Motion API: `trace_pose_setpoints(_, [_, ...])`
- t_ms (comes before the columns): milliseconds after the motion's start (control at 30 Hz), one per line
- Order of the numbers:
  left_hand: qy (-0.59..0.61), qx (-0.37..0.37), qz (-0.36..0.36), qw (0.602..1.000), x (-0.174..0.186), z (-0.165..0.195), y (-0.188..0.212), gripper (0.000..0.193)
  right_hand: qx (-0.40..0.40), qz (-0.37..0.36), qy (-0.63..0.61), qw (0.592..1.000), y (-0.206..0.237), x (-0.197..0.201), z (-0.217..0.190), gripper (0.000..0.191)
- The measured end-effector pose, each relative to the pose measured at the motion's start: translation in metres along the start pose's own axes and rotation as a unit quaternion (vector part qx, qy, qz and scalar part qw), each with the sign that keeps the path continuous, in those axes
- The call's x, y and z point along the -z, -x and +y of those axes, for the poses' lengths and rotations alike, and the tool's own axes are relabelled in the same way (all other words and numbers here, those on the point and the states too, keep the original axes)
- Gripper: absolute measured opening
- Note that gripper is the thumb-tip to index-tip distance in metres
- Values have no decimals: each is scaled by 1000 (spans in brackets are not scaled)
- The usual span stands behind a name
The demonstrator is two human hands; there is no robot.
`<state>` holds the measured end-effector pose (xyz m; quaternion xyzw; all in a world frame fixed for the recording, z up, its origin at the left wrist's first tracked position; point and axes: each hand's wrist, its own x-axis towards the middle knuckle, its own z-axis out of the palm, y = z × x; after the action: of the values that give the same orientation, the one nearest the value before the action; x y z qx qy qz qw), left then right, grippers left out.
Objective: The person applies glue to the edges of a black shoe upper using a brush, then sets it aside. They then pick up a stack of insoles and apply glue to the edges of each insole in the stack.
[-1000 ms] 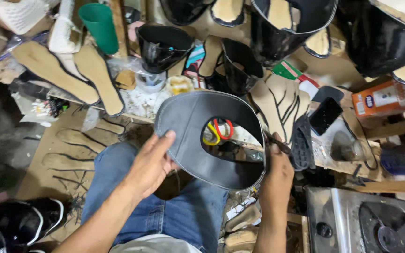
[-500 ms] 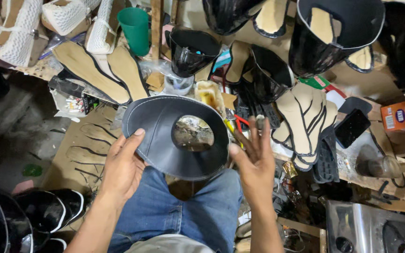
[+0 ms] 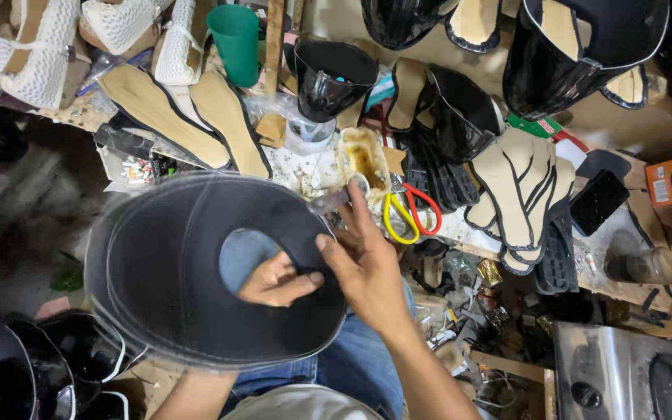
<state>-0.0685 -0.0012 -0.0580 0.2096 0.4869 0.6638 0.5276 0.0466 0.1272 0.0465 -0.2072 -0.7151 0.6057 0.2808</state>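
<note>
A dark grey oval shoe upper piece (image 3: 180, 264) with a round hole in its middle lies over my lap, blurred at its left rim. My left hand (image 3: 278, 281) is underneath it and shows through the hole, its fingers pinching the hole's right edge. My right hand (image 3: 363, 260) lies on the piece's right side. Its thumb presses beside the hole, and its fingers stretch out past the rim towards a glue-stained pot (image 3: 365, 155).
Scissors with yellow and red handles (image 3: 410, 214) lie right of my hand. Tan insoles (image 3: 173, 113), a green cup (image 3: 236, 33), glossy black uppers (image 3: 328, 74) and stacked sole pieces (image 3: 523, 190) crowd the bench. Black shoes (image 3: 9, 373) sit at lower left, a metal box (image 3: 624, 373) at lower right.
The grey piece has swung left and closer. My left hand went from its outer left rim to underneath the hole. My right hand slid from the right rim to the hole's edge.
</note>
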Motion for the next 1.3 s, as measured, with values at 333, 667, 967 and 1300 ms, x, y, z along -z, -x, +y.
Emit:
trace_pose_setpoints(333, [-77,-206,170,961,19,-1,5,41,-67,19,-97,993,1,-12,28,87])
trace_pose_setpoints(667, [7,-116,259,959,50,14,-4,11,-10,33,-40,999,-11,8,24,67])
trace_pose_setpoints(967, [95,35,274,957,50,29,14,37,92,167,93,977,-60,80,20,19])
trace_pose_setpoints(1300, [47,-2,181,982,5,38,12,50,100,67,503,856,-114,74,60,33])
